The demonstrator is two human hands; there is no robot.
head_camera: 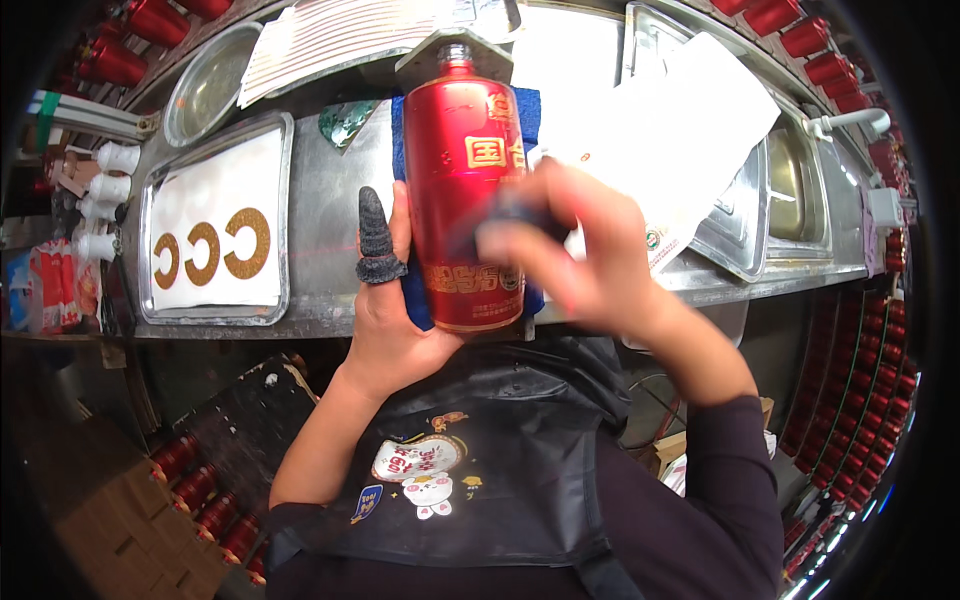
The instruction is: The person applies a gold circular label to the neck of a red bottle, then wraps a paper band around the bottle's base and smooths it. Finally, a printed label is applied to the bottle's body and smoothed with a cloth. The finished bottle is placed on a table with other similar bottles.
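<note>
A red glass bottle (461, 202) with gold lettering lies on a blue cloth (529, 112), its neck pointing away from me and resting at a grey notched block (491, 64). My left hand (397, 315) holds it from the lower left side; one digit in a dark knitted finger cover sticks up beside it. Over the bottle's right side is my right hand (592, 240), blurred by motion. Its fingers pinch something dark (517, 214) against the red surface; the blur hides what it is.
Left stands a metal tray (285, 225) with gold C-shaped decals (250, 244) on white paper. Behind are a metal bowl (180, 112) and striped decal sheets (330, 41). White sheets (675, 142) cover trays at right, near a white pipe (851, 120). Red bottles (862, 382) line both sides.
</note>
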